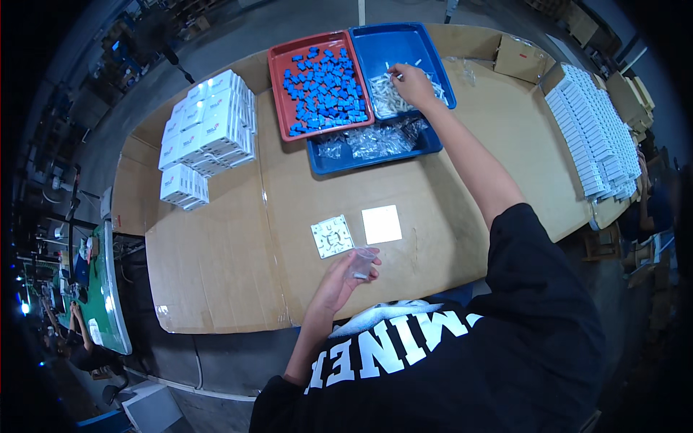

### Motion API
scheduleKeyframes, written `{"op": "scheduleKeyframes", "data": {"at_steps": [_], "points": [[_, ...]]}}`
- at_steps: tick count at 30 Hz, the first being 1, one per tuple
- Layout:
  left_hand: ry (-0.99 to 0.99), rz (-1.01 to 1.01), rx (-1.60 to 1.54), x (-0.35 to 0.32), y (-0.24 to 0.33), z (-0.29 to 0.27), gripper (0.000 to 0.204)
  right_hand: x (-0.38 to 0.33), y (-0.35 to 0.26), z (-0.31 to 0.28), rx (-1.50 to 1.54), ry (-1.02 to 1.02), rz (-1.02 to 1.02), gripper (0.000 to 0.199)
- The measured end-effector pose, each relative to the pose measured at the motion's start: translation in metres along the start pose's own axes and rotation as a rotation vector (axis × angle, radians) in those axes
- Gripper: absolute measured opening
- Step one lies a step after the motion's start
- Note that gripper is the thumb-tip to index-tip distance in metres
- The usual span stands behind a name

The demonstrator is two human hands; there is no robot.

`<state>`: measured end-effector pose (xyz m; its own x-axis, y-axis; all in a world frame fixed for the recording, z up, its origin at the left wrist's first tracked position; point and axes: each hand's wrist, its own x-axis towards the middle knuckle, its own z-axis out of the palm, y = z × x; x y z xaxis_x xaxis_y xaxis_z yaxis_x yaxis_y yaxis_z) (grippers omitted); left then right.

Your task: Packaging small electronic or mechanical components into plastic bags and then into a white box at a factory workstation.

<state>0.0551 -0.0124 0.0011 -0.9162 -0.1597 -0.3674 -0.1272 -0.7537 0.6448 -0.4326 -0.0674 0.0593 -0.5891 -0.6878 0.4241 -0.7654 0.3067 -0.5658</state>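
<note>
white boxes (209,130) stacked far-left | white cartons (592,137) rowed right | clear bags (372,138) in blue tray (426,141)

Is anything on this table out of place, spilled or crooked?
Nothing looks spilled or damaged. The blue parts stay inside the red tray, the white parts inside the blue tray. Only small oddity: the white square plate lies slightly turned beside the straighter white square.
</note>
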Motion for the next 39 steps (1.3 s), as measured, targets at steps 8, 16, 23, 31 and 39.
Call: {"op": "scheduleKeyframes", "data": {"at_steps": [8,16,23,31,39], "points": [[0.064,0.002,0.050,-0.013,0.002,0.006,0.055,0.028,0.011,0.025,-0.403,-0.042,-0.116,0.021],[0.038,0.017,-0.011,-0.023,0.009,-0.010,0.053,0.018,-0.042,-0.032,1.235,0.073,0.351,0.020],[0.121,0.031,-0.187,-0.008,-0.003,-0.011,0.056,-0.101,-0.065,-0.049,0.884,-0.148,0.224,0.024],[0.050,0.020,-0.203,0.017,0.004,0.000,0.059,-0.264,-0.129,-0.023,0.893,-0.613,0.406,0.018],[0.020,0.048,-0.105,0.020,0.011,0.014,0.051,-0.243,-0.142,-0.027,0.729,-0.837,0.056,0.015]]}}
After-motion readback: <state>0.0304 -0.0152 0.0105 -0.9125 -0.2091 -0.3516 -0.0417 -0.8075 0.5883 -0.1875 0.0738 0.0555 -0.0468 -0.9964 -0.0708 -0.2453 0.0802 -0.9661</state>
